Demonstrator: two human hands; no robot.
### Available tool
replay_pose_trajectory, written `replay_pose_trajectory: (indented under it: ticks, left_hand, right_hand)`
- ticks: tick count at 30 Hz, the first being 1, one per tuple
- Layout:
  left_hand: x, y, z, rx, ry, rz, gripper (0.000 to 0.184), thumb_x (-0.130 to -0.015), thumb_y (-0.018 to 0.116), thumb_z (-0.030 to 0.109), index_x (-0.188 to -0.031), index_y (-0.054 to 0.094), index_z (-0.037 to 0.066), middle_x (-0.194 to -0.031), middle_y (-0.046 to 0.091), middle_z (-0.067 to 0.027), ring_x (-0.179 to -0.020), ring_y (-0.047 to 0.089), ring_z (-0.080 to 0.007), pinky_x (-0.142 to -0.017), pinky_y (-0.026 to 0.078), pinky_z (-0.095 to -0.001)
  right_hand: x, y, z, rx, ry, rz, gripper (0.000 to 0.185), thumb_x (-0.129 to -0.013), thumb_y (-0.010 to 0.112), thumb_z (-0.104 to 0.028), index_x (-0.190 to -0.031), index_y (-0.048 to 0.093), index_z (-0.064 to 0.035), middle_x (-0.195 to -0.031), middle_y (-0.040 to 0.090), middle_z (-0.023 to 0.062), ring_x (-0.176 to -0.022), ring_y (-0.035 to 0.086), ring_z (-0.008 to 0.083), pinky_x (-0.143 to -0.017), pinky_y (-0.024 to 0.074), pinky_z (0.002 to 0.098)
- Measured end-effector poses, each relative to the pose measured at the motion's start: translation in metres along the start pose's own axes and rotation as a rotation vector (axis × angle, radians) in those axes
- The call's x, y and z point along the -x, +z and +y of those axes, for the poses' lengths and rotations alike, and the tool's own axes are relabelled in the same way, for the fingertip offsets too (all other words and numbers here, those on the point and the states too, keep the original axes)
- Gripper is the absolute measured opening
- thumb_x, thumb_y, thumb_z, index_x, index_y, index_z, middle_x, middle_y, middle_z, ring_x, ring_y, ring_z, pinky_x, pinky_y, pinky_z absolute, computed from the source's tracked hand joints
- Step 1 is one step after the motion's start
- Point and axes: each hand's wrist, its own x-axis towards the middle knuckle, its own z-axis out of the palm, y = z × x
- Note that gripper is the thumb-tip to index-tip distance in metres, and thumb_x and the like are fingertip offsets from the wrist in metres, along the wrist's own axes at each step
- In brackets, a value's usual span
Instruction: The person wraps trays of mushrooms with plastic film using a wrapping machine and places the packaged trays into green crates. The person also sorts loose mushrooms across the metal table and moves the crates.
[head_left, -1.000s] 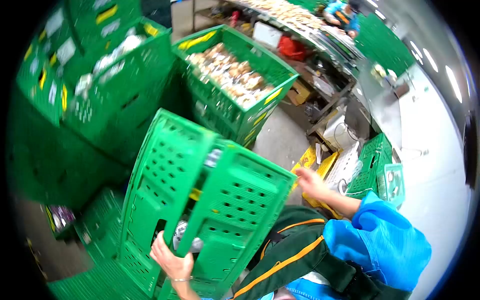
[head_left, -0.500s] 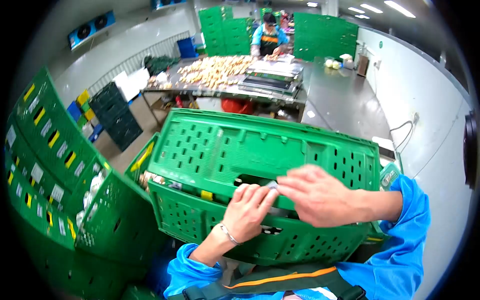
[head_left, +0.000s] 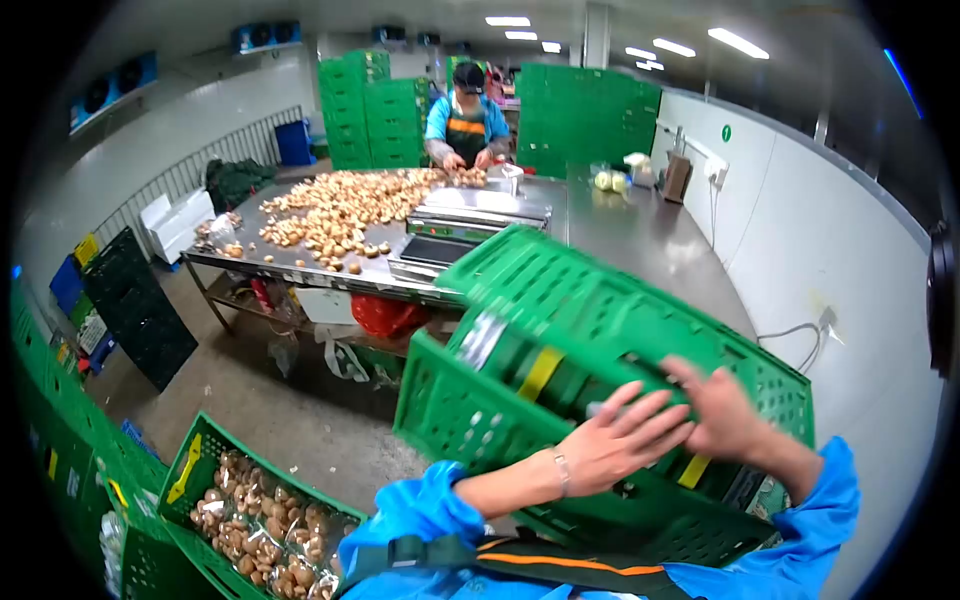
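A large green plastic crate [head_left: 480, 425] with perforated walls and yellow clips stands tilted in front of me. My left hand [head_left: 625, 440] reaches over its near wall, fingers stretched out and slightly spread. Close beside it, my right hand [head_left: 725, 410] is over the crate's right part, its fingers apart though blurred. Nothing shows in either hand. Whether they touch the crate is unclear. A white label [head_left: 483, 340] lies at the crate's left end.
At lower left is a green crate of bagged mushrooms [head_left: 260, 530]. Loose mushrooms [head_left: 345, 210] cover part of the metal table [head_left: 650, 235], near a tray-like machine [head_left: 430, 250]. A co-worker [head_left: 467, 125] handles mushrooms behind it. Green crates [head_left: 590, 120] are stacked at the back.
My view has shifted, and the crate with both hands now appears farther right. The small greyish piece at my fingertips is no longer visible there. The mushroom crate at lower left has come into view.
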Motion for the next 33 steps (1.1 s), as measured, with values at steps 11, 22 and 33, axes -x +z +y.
replay_pose_trajectory:
  ticks: [11, 22, 33]
  left_hand:
    - [-0.092, 0.181, -0.249, 0.255, 0.288, 0.007, 0.010, -0.067, 0.055, 0.013, -0.077, 0.054, 0.009, -0.067, 0.051, 0.0002, -0.070, 0.051, -0.0156, -0.068, 0.037, -0.0286]
    - [-0.113, 0.311, -0.436, 0.405, 0.287, -0.315, 0.015, -0.065, 0.053, 0.013, -0.080, 0.055, 0.009, -0.068, 0.051, 0.0002, -0.075, 0.051, -0.0164, -0.073, 0.038, -0.0279]
    - [-0.233, 0.346, -0.470, 0.833, 0.312, -1.690, 0.056, -0.078, 0.054, 0.044, -0.113, 0.053, 0.000, -0.095, 0.059, -0.0231, -0.093, 0.056, -0.0386, -0.083, 0.044, -0.0420]
  right_hand:
    - [-0.057, -0.010, 0.257, -0.315, 1.127, 0.337, 0.018, -0.065, 0.051, -0.003, -0.083, 0.053, 0.0002, -0.046, 0.041, -0.0001, -0.032, 0.039, 0.0100, -0.031, 0.0292, 0.0250]
    - [-0.091, 0.094, 0.488, -0.151, 1.380, 0.325, 0.019, -0.073, 0.059, -0.013, -0.082, 0.055, 0.0032, -0.054, 0.055, 0.0093, -0.040, 0.053, 0.0159, -0.041, 0.0432, 0.0306]
    - [-0.130, 0.174, 0.449, 0.529, 0.783, 0.275, 0.026, -0.073, 0.051, -0.011, -0.098, 0.052, -0.0069, -0.094, 0.050, 0.0103, -0.089, 0.046, 0.0271, -0.078, 0.0357, 0.0411]
